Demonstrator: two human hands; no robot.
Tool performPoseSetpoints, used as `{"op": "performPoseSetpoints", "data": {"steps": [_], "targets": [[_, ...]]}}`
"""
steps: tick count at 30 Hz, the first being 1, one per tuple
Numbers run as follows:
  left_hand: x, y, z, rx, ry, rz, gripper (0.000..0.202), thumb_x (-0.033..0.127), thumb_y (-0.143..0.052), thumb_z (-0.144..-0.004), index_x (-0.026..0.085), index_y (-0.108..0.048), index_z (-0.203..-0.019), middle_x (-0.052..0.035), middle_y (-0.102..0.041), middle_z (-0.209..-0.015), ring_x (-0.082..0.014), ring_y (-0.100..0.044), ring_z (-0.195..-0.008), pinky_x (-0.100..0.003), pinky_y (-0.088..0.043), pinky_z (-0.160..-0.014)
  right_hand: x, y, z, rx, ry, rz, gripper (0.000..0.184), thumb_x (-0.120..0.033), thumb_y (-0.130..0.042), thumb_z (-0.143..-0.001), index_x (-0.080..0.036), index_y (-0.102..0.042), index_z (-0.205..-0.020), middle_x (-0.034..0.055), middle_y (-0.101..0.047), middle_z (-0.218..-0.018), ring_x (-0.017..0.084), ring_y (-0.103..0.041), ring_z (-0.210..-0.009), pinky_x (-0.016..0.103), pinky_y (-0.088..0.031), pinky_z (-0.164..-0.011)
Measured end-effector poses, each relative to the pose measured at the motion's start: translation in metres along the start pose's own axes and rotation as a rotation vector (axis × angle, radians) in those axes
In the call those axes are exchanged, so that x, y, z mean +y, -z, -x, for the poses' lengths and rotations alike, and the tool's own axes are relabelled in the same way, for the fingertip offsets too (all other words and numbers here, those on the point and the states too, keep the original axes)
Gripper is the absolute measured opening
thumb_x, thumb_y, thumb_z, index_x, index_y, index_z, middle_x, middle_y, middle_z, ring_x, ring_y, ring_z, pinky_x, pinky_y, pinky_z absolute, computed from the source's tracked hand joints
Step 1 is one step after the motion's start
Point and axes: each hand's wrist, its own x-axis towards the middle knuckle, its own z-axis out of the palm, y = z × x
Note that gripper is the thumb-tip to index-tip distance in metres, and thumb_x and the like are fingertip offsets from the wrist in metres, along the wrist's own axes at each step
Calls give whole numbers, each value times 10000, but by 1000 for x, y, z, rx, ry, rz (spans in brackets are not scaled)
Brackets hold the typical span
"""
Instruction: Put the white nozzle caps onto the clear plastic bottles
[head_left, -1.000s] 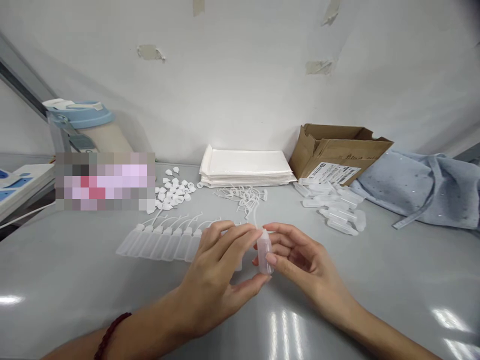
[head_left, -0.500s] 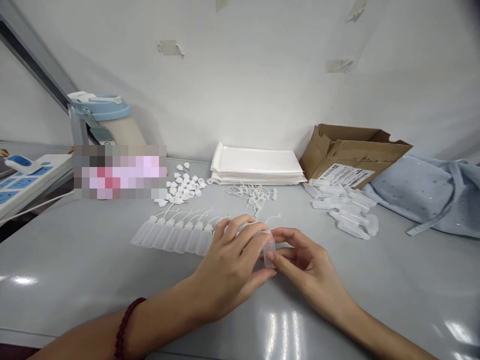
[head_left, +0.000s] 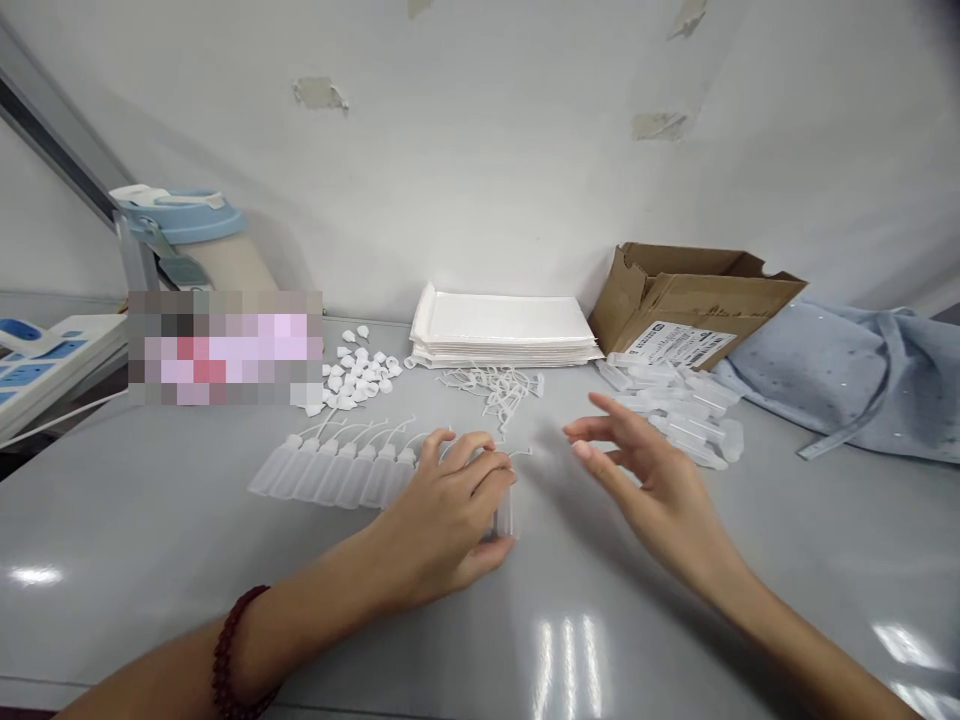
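My left hand curves over the right end of a row of small translucent plastic bottles, its fingers and thumb closed around the last bottle. White caps with thin curved straps top the bottles that show; my hand hides several others. Nothing is in my right hand, which hovers above the table with fingers apart. It is nearest to the loose heap of uncapped bottles. Thin white strap pieces lie in a tangle behind the row, and small white cone-shaped tips are heaped to their left.
A stack of white padded envelopes lies against the wall beside an open cardboard box. Blue-grey cloth is at the right. A blue-lidded tumbler and a power strip stand at the left, near a pixelated patch.
My right hand has let go of the end bottle and moved right, its fingers spreading. My left hand stays on the bottle at the row's end. The view has shifted slightly.
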Motion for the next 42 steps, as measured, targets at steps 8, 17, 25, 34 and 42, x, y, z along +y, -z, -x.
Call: {"op": "performPoseSetpoints", "data": {"steps": [8,17,25,34,42], "targets": [[0,2,-2,-55,60,-16,253,241,-534,-855,152,-558,-1091,-116,-612,-1160,-319,-463,-1133,-532,-320,-920,-2,19,-6,180,28,6,465,-513,-551,-856,-263,-537,-1248,61,-692,-1024,207,-642,-794,363,-528,-684],[-2,-7,3,-16,42,-13,336,324,-599,-839,210,-539,-1149,-107,-573,-1197,-333,-446,-1142,-546,-329,-923,-2,35,-11,301,135,9,432,-516,-500,-885,-270,-543,-1238,67,-692,-999,230,-638,-867,378,-520,-724],[3,-7,3,-95,58,-84,275,335,-487,-922,226,-531,-1170,-99,-558,-1255,-339,-423,-1194,-577,-296,-944,5,63,-26,350,44,224,527,-544,-566,-824,-209,-561,-1231,101,-703,-993,243,-664,-789,326,-521,-591],[1,-8,4,-79,47,-101,278,274,-474,-923,217,-515,-1192,-99,-549,-1266,-337,-406,-1197,-549,-314,-934,21,78,-33,40,4,642,370,-447,-518,-839,-208,-630,-1098,75,-720,-915,250,-657,-761,361,-498,-635],[-1,-9,4,-48,15,-125,273,226,-470,-907,201,-541,-1170,-122,-535,-1262,-335,-403,-1197,-528,-349,-930,38,109,-43,54,-69,869,228,-286,-564,-766,-203,-674,-948,65,-709,-780,250,-636,-679,337,-447,-572]]}}
